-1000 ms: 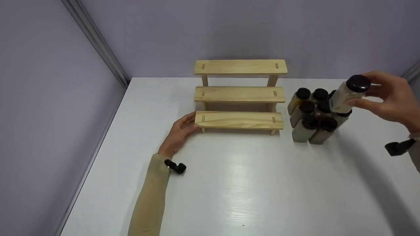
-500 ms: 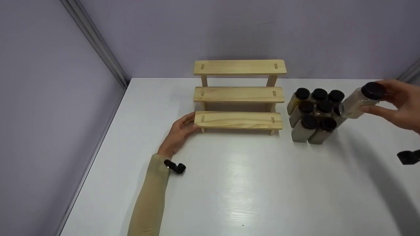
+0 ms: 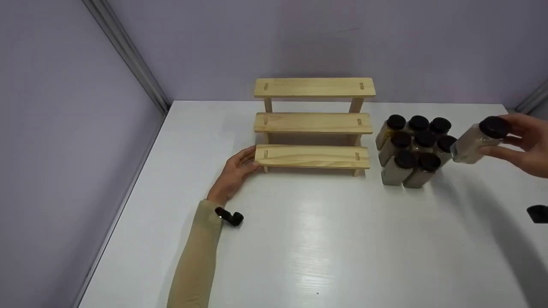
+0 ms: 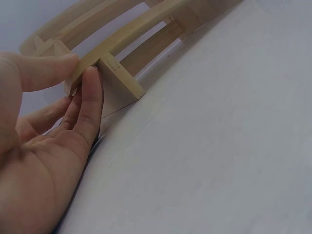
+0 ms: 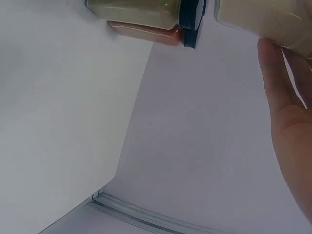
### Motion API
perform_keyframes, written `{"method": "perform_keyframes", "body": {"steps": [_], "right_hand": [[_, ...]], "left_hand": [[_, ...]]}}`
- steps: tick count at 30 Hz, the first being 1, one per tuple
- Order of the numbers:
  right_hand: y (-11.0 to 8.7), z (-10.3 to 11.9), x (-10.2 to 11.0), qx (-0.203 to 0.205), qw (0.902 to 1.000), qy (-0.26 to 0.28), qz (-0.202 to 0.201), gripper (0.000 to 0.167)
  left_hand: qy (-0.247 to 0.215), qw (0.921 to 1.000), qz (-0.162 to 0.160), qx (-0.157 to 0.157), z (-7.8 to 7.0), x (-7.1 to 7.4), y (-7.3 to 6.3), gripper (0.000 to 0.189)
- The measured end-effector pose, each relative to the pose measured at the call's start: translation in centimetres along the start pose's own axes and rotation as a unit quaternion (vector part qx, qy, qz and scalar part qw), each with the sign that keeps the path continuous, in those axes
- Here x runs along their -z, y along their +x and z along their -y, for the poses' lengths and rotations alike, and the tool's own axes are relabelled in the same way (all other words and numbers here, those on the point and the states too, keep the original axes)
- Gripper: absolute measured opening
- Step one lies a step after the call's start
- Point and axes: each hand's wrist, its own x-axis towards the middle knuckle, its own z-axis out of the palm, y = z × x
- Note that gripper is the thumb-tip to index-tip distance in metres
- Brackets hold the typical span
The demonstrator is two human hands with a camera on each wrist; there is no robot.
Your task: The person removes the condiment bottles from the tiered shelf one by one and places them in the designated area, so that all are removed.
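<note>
A three-step wooden rack (image 3: pixel 312 157) stands on the white table. My left hand (image 3: pixel 233 173) pinches the left end of its lowest step; in the left wrist view the thumb lies on top and fingers (image 4: pixel 91 92) press from underneath. At the right, my right hand (image 3: pixel 528 143) holds a clear spice jar (image 3: pixel 471 143) with a black lid and pale contents, tilted and raised above the table. Part of that jar (image 5: pixel 265 17) shows at the top of the right wrist view. Several similar spice jars (image 3: pixel 396 171) stand grouped between the rack and my right hand.
The white table (image 3: pixel 308 239) meets a pale wall (image 3: pixel 317 38) behind the rack. Another wall panel (image 3: pixel 55 128) runs along the left side, with a metal corner strip (image 3: pixel 128 55) between them. The grouped jars sit close to the rack's right end.
My right hand has carried its spice jar right and toward the near side, away from over the grouped jars, which now show fully. The left hand and rack stay put.
</note>
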Motion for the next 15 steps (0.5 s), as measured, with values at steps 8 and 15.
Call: {"method": "perform_keyframes", "body": {"steps": [8, 15], "right_hand": [[-0.8, -0.6, -0.3, -0.007, 0.9998, -0.018, 0.011, 0.063], [-1.5, -0.5, -0.7, -0.025, 0.9991, -0.022, 0.025, 0.058]], "left_hand": [[-0.009, 1.0, 0.0, 0.001, 0.1, -0.1, 0.2, 0.063], [-0.015, 0.9999, -0.007, 0.001, 0.0, -0.1, 0.1, 0.061]]}}
